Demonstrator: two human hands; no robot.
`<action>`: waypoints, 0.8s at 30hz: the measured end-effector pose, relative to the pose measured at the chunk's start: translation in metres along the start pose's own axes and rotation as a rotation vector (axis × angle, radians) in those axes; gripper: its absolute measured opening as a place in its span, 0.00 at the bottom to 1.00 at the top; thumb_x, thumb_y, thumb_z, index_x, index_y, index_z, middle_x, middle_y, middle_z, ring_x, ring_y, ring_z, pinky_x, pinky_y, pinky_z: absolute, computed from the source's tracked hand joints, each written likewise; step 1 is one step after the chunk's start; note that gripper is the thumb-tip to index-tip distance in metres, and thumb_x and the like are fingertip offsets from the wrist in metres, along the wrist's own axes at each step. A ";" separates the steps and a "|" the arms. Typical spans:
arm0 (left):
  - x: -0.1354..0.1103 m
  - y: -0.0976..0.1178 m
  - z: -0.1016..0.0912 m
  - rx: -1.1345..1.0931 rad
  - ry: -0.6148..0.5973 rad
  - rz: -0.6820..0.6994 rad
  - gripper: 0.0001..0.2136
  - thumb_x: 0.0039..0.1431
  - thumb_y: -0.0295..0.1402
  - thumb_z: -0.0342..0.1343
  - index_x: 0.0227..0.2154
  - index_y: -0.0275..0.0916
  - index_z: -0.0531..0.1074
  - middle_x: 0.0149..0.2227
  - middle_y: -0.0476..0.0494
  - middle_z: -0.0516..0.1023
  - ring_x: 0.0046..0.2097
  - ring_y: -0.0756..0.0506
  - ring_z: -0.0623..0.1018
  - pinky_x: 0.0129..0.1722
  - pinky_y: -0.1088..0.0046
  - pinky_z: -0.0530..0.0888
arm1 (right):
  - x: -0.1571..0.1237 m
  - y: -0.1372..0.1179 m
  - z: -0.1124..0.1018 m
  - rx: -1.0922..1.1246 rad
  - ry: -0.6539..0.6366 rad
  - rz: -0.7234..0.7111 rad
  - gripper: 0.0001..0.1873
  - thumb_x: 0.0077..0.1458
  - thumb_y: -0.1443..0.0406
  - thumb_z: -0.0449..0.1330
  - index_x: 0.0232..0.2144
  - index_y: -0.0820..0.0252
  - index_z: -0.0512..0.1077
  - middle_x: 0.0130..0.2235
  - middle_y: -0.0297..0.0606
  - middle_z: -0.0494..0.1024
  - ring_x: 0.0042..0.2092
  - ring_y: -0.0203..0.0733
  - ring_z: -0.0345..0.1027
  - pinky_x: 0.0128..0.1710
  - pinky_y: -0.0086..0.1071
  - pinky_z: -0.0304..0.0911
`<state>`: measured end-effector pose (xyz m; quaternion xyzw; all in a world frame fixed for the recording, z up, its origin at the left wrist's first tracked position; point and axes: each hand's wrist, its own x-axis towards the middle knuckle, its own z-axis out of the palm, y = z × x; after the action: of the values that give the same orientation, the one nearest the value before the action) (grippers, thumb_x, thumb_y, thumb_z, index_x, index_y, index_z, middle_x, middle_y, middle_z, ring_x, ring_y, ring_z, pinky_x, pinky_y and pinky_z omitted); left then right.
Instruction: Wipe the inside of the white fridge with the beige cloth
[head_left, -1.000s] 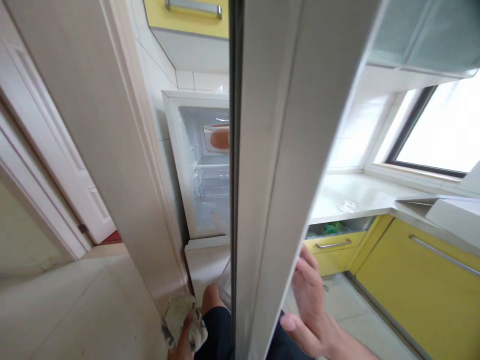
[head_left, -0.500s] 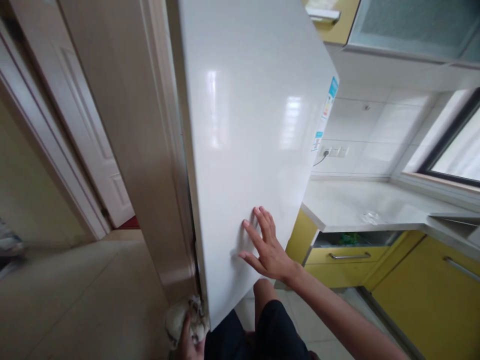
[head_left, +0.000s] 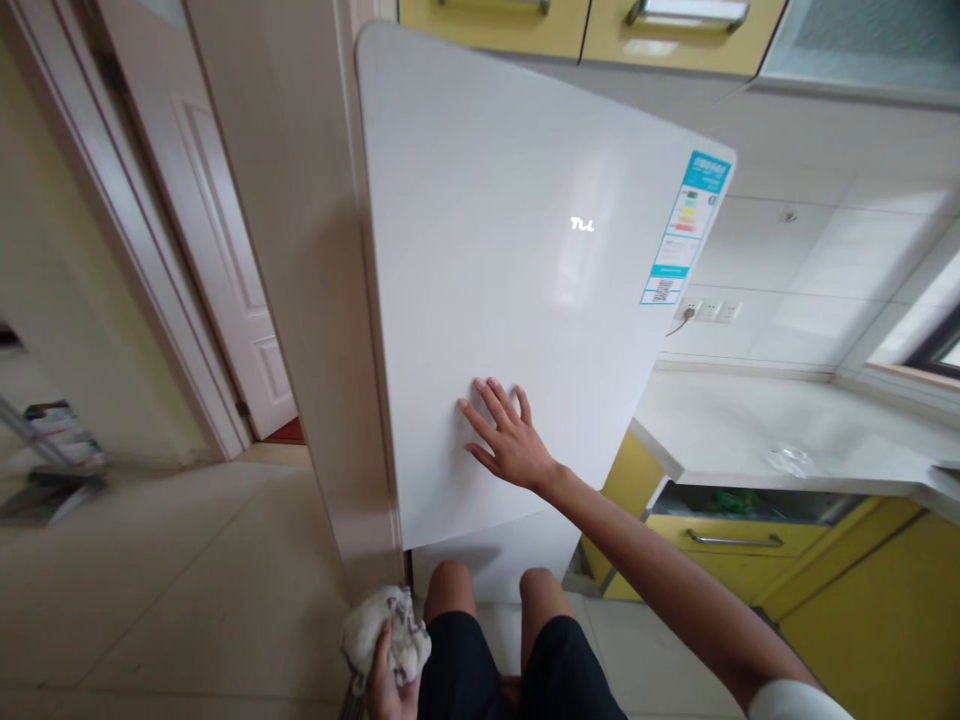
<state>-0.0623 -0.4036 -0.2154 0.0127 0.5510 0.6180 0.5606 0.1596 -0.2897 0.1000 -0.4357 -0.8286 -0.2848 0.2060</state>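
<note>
The white refrigerator door (head_left: 480,250) stands before me, with the letters "TCL" and a blue-and-white energy label (head_left: 679,230) on its upper right. My right hand (head_left: 506,440) lies against the door's lower half, palm toward it and fingers spread, holding nothing. Below the door's lower edge, another white panel (head_left: 510,550) shows behind my knees. Down by my left knee, my left hand (head_left: 394,685) grips a crumpled, dirty white rag (head_left: 386,635) that bulges over the fingers.
A wooden door frame (head_left: 292,300) runs along the left of the refrigerator. To the right are a white countertop (head_left: 750,415) with a crumpled clear plastic piece (head_left: 789,458), yellow cabinets (head_left: 720,560) and wall sockets (head_left: 709,311). A dustpan (head_left: 52,495) sits at far left.
The refrigerator door has swung away from me, so its front now faces me more squarely. My right hand has moved with it, still spread on the surface. The rag shows more fully.
</note>
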 end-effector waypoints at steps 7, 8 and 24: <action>-0.007 0.002 0.003 -0.036 -0.045 0.057 0.20 0.42 0.34 0.67 0.42 0.49 0.78 0.53 0.42 0.81 0.59 0.33 0.77 0.47 0.63 0.80 | 0.038 0.020 0.031 -0.013 -0.115 0.011 0.46 0.62 0.58 0.59 0.73 0.52 0.39 0.74 0.46 0.29 0.75 0.57 0.24 0.71 0.66 0.29; -0.008 0.001 0.005 -0.048 -0.051 0.038 0.20 0.43 0.34 0.67 0.42 0.49 0.78 0.53 0.41 0.81 0.59 0.33 0.77 0.47 0.63 0.80 | 0.043 0.023 0.035 -0.018 -0.127 0.014 0.48 0.61 0.58 0.61 0.73 0.53 0.39 0.74 0.46 0.29 0.75 0.57 0.24 0.72 0.66 0.29; -0.012 -0.005 0.009 -0.024 -0.103 0.044 0.24 0.42 0.21 0.59 0.44 0.46 0.81 0.60 0.45 0.77 0.64 0.34 0.72 0.54 0.62 0.78 | 0.071 0.043 0.085 -0.053 -0.151 0.082 0.67 0.44 0.62 0.75 0.73 0.54 0.36 0.74 0.48 0.29 0.75 0.58 0.20 0.71 0.66 0.24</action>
<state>-0.0481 -0.4073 -0.2079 0.0500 0.5133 0.6355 0.5745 0.1503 -0.1717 0.0904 -0.4949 -0.8153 -0.2643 0.1430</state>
